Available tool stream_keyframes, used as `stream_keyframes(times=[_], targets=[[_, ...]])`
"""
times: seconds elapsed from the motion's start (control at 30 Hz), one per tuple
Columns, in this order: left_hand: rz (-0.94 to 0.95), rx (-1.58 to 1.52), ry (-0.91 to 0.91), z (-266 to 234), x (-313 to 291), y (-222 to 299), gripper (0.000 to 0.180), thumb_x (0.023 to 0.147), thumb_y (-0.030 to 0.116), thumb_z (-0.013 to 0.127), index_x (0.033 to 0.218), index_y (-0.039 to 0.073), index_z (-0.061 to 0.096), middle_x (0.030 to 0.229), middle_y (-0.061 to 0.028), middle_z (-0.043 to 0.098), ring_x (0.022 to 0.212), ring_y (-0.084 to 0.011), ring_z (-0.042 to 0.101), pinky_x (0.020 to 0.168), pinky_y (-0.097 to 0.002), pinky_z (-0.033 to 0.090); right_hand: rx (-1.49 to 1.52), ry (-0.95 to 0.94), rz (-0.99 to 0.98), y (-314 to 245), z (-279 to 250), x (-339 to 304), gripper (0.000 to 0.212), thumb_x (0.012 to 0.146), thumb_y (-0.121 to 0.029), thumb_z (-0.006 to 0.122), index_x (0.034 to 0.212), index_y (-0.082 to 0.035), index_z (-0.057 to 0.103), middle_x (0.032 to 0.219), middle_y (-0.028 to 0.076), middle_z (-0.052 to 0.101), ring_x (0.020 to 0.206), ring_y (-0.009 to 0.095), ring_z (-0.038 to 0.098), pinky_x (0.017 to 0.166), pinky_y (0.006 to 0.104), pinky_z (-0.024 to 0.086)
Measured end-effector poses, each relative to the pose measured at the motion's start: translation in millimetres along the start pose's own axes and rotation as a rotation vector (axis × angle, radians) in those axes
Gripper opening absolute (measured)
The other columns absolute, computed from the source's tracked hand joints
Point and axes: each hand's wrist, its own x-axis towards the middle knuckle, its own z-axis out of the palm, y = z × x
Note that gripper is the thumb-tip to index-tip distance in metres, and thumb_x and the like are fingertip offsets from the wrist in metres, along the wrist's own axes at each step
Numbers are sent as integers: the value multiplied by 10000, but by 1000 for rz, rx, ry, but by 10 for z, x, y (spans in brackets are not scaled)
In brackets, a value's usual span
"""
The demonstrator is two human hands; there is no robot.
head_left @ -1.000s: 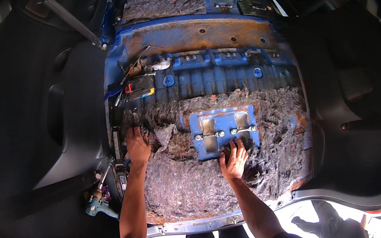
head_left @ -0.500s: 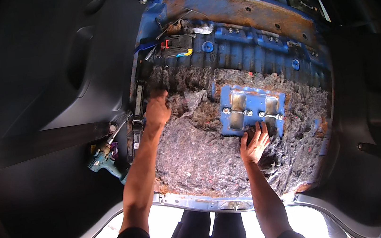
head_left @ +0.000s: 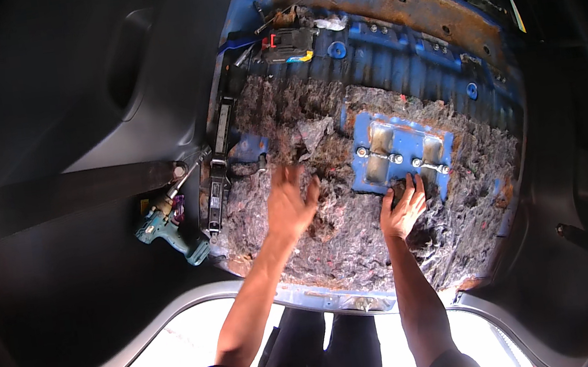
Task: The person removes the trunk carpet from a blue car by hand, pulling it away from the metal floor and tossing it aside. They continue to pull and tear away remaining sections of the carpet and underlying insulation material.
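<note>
My left hand (head_left: pixel 291 204) hovers over or lightly touches the grey felt padding (head_left: pixel 269 223), its fingers apart and slightly blurred, with nothing seen in it. Farther right, my right hand (head_left: pixel 404 210) rests with spread fingers at the near edge of a blue metal plate (head_left: pixel 406 142). Dark material shows between its thumb and fingers; whether they press on it I cannot tell. Two bolted metal bars cross the openings in that plate. Torn felt surrounds it. Beyond my left hand, a small patch of blue metal (head_left: pixel 251 147) is bare.
A teal power tool (head_left: pixel 168 232) with a long socket lies at the left beside a black strap (head_left: pixel 62 207). Along the left edge runs a black rail (head_left: pixel 219 167). A black and red battery-like block (head_left: pixel 288 43) sits on the ribbed blue floor (head_left: pixel 396 61), near white crumpled material (head_left: pixel 331 23).
My left hand has moved right and nearer from the padding's left side, uncovering the blue patch there. My right hand stays at the plate's edge. The whole view has shifted slightly.
</note>
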Motion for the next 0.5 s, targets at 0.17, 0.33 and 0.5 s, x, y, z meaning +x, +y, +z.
stream_keyframes(times=[0.17, 0.33, 0.5], targets=[[155, 248, 258, -212, 504, -426, 394, 1018, 149, 686, 1341, -74, 657, 1282, -317, 669, 1175, -492, 683, 1010, -552, 606, -23, -8, -6, 12, 18, -4, 603, 1082, -360, 621, 1596, -54, 541, 1665, 203, 482, 1477, 435, 489, 1200, 619, 373], [-36, 283, 202, -111, 442, -812, 388, 1003, 169, 708, 1312, -63, 665, 1288, -317, 690, 1186, -524, 663, 1050, -588, 558, -27, -10, -3, 19, 17, -8, 601, 1078, -355, 626, 1594, -57, 545, 1669, 194, 479, 1485, 424, 485, 1199, 617, 374], [6, 206, 270, -242, 422, -635, 301, 991, 144, 725, 1242, -17, 683, 1234, -270, 713, 1157, -487, 692, 1005, -575, 571, -31, 4, -15, 17, 14, -3, 604, 1075, -360, 628, 1591, -58, 549, 1666, 191, 482, 1486, 424, 484, 1198, 616, 374]])
